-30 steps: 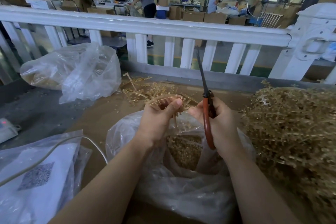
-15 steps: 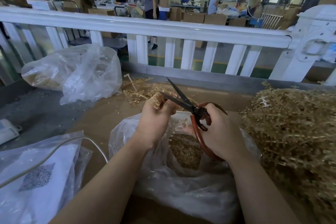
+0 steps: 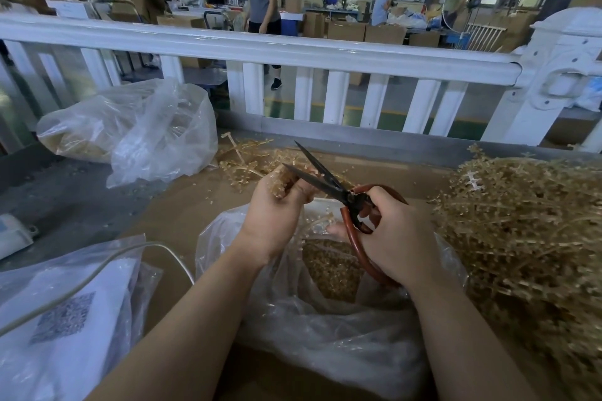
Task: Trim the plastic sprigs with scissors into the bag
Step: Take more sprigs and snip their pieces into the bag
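Note:
My left hand [image 3: 277, 208] grips a small tan plastic sprig [image 3: 282, 182] above the mouth of a clear bag [image 3: 325, 335]. My right hand [image 3: 394, 238] holds red-handled scissors [image 3: 338, 189]; their dark blades are spread apart and point up-left, with the lower blade next to the sprig at my left fingers. Inside the bag lies a heap of trimmed tan bits [image 3: 329, 267]. A big pile of uncut sprigs [image 3: 527, 238] fills the right side of the table.
A second clear bag [image 3: 136, 133] with tan pieces lies at the back left. Loose sprigs [image 3: 247, 163] sit behind my hands. A plastic sleeve with a QR label [image 3: 62, 319] and a cable lie front left. A white railing [image 3: 293, 49] borders the table's far edge.
The scissors swung from upright with blades together down to the left and opened beside the sprig. My left hand stayed over the bag. A person beyond the railing walked right.

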Demonstrator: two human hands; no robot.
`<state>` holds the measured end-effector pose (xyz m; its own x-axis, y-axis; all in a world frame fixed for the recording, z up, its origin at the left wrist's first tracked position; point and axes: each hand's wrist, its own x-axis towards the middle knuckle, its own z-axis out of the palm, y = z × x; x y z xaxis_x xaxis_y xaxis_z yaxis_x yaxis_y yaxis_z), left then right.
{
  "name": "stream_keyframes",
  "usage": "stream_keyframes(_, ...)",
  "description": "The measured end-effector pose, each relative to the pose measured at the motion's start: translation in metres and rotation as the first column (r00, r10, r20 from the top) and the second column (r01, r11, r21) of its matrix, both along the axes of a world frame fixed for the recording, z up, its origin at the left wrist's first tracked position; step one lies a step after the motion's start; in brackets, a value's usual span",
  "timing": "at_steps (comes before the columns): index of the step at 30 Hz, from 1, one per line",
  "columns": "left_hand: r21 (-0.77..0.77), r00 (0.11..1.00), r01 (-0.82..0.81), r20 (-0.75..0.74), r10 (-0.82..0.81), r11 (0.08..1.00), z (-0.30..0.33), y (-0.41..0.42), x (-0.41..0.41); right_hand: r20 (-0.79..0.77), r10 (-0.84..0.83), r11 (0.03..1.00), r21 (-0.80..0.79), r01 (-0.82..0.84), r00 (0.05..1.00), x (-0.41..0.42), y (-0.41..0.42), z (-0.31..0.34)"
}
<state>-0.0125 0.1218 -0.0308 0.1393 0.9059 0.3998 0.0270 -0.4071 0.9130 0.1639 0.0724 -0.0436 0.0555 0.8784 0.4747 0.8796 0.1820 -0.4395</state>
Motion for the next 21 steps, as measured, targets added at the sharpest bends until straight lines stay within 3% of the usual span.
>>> stream_keyframes(21,0.025,0.999,0.041,-0.002,-0.041,0.999,0.0026,-0.0011,-0.0041,-0.008,-0.017,0.999,0.046,0.017,1.000,-0.0010,-0.0057,0.0025)
